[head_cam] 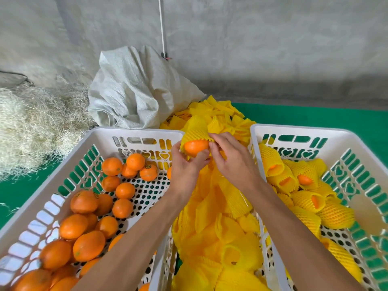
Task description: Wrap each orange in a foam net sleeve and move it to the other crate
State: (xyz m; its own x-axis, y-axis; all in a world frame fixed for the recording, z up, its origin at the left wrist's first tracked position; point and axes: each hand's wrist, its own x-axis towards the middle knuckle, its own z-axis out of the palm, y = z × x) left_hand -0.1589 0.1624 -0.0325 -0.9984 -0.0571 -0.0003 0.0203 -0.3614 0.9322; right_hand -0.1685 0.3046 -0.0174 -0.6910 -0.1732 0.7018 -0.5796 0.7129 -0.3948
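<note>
Orange in work: one orange (196,147) is held up between the two crates, above the sleeve heap, far half covered by a yellow foam net sleeve (194,128), near half bare.
Left hand: left hand (184,164) is cupped under the orange, fingers curled round its underside.
Right hand: right hand (230,159) is pinched on the sleeve edge at the orange's right side, thumb and fingertips closed on the foam.
Left crate: one white slotted crate (134,133), bare oranges (84,227) inside; roughly twenty can be made out, exact count not possible, several are cut off at the bottom edge or hidden under the left forearm.
Right crate: one white slotted crate (315,131), wrapped oranges (306,179) inside; about eight sleeved pieces are counted, orange skin visible through three or four sleeve ends, lower ones partly cut off.
Loose sleeves: heap of empty sleeves (220,238) is piled between the crates; too many and too overlapped to count.
Labels: small stickers on two oranges at the far end of the left crate, one (148,172) nearest the hands; print not readable.
Background: one crumpled white woven sack (134,87), straw pile (31,122) at left, green surface (315,116), grey wall.
</note>
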